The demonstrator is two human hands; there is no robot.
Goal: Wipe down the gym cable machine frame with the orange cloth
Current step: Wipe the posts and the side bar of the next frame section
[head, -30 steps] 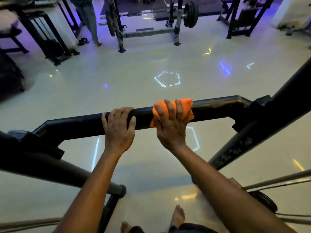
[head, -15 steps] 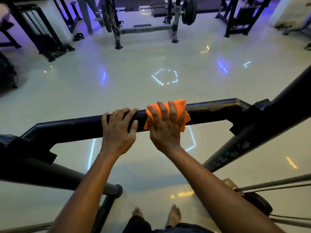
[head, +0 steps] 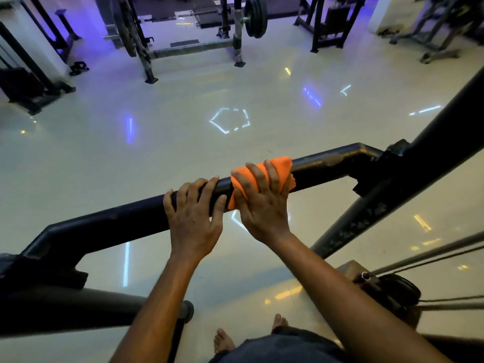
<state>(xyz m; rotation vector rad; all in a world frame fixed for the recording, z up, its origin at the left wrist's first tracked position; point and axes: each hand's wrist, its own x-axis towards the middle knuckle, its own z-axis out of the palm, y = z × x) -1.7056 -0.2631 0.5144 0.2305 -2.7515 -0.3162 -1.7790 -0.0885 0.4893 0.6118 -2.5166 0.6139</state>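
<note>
A black crossbar [head: 125, 221] of the cable machine frame runs from lower left up to the right, where it joins a slanted black upright [head: 429, 163]. The orange cloth [head: 281, 163] is wrapped over the bar near its middle. My right hand [head: 262, 203] grips the cloth around the bar, fingers curled over the top. Just left of it, my left hand [head: 193, 218] grips the bare bar, its fingers curled over it and close to the cloth. A worn patch [head: 332, 159] shows on the bar right of the cloth.
A thick dark tube [head: 78, 307] crosses at lower left. Cables [head: 429, 255] and a pulley [head: 392, 289] lie at lower right. Bare feet [head: 225, 339] stand on the glossy floor [head: 183, 142]. A squat rack with a loaded barbell [head: 254, 17] and other machines stand at the back.
My right hand slid the cloth a little left along the bar, ending close beside the left hand. The left hand kept its grip on the bar. The view shifted slightly.
</note>
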